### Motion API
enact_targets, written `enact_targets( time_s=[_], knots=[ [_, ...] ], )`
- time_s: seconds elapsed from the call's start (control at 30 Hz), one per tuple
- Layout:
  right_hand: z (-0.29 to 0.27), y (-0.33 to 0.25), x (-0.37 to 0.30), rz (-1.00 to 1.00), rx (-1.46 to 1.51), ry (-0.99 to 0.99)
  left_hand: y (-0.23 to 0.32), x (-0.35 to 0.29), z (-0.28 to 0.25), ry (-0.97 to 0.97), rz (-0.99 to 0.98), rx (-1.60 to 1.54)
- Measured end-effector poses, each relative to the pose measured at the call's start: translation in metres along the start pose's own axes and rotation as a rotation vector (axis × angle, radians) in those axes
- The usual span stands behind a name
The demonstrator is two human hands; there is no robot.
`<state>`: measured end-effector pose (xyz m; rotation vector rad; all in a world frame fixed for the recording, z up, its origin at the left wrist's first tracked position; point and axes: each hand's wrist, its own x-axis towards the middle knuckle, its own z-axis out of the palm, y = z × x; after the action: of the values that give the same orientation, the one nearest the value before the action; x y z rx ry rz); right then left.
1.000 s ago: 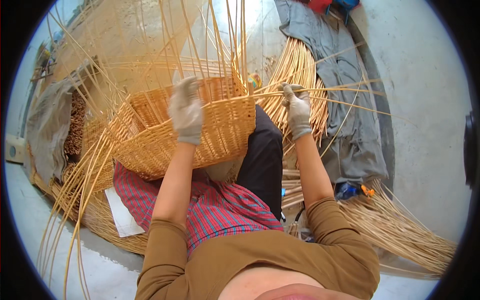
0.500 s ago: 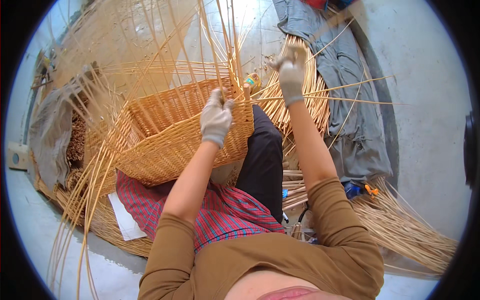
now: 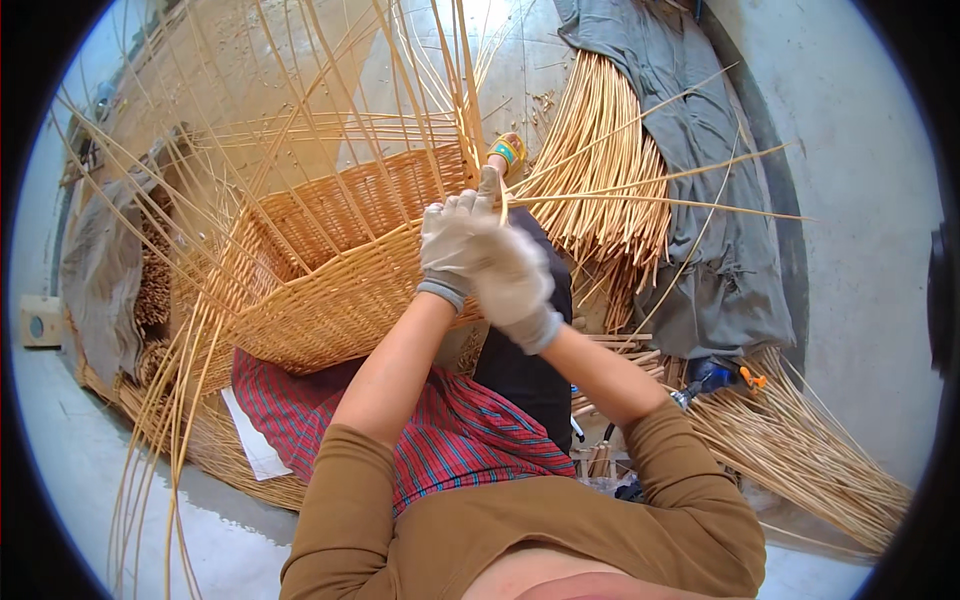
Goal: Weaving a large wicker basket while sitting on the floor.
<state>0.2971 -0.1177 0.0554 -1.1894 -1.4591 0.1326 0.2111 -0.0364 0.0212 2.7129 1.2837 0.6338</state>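
Note:
A half-woven wicker basket (image 3: 345, 305) rests tilted across my lap, tall stakes standing up from its sides. My left hand (image 3: 447, 243), in a pale work glove, is closed at the basket's rim near the right corner. What lies under its fingers is partly covered by my other hand. My right hand (image 3: 508, 280), gloved too, is smeared by motion and overlaps the left one just outside that corner. Its fingers cannot be made out. Long loose rods (image 3: 660, 183) stick out to the right from the corner.
A thick bundle of peeled rods (image 3: 595, 150) lies on the floor at right, partly under a grey cloth (image 3: 715, 290). More rods (image 3: 800, 450) spread at lower right beside a blue-and-orange tool (image 3: 722, 375). Covered bundles (image 3: 152, 270) stand at left. My sandalled foot (image 3: 507, 150) is beyond the basket.
My right hand has come down and leftward from above the rod bundle to the basket's corner, against my left hand. My left hand has shifted slightly right and down along the rim.

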Motion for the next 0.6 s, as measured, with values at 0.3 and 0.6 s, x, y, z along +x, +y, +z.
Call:
enact_targets(
  time_s=[0.3,0.6],
  knots=[
    [-0.034,0.085,0.074,0.582,-0.021,-0.594,-0.04,-0.044,-0.019,0.441,-0.583,-1.684],
    [0.027,0.072,0.057,0.335,-0.659,-0.312,-0.045,0.086,-0.083,0.169,-0.199,-0.564]
  ],
)
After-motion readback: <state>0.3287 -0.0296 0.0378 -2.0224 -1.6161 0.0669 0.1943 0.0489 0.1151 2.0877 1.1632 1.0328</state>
